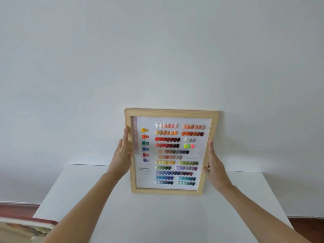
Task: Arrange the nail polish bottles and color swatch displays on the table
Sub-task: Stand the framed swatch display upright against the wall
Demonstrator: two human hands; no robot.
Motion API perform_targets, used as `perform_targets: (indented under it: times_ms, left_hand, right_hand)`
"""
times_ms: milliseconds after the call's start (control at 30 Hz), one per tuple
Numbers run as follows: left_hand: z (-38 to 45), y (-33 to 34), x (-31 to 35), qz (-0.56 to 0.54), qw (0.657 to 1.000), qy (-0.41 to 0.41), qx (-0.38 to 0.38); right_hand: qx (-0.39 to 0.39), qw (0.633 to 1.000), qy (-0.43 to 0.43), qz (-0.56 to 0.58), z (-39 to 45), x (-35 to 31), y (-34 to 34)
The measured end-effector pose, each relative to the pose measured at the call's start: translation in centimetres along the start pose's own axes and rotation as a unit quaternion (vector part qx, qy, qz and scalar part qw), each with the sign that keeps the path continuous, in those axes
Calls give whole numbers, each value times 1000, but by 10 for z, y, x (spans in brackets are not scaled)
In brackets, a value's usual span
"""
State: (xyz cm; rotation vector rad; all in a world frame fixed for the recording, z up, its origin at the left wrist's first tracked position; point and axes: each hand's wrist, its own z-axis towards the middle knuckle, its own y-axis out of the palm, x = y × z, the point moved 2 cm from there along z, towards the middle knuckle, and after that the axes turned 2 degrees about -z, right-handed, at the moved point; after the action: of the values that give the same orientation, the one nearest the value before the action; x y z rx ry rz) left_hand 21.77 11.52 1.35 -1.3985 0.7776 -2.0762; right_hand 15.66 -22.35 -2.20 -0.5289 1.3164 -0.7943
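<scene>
A wooden-framed color swatch display stands upright on the white table, its top leaning back against the wall. Rows of colored nail tips fill its white card. My left hand presses flat against the frame's left edge, fingers pointing up. My right hand holds the right edge, thumb on the front of the frame. No nail polish bottles are in view.
A plain white wall rises directly behind the table. At the bottom left corner lies the blurred edge of another flat item with a red border. Reddish-brown floor shows at both sides of the table.
</scene>
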Motion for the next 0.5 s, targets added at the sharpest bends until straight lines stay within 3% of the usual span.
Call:
perform_targets:
  times_ms: [500]
  left_hand:
    - [-45,9,39,24,998,-8,59]
  right_hand:
    - [-2,999,35,-33,-42,-14,-25]
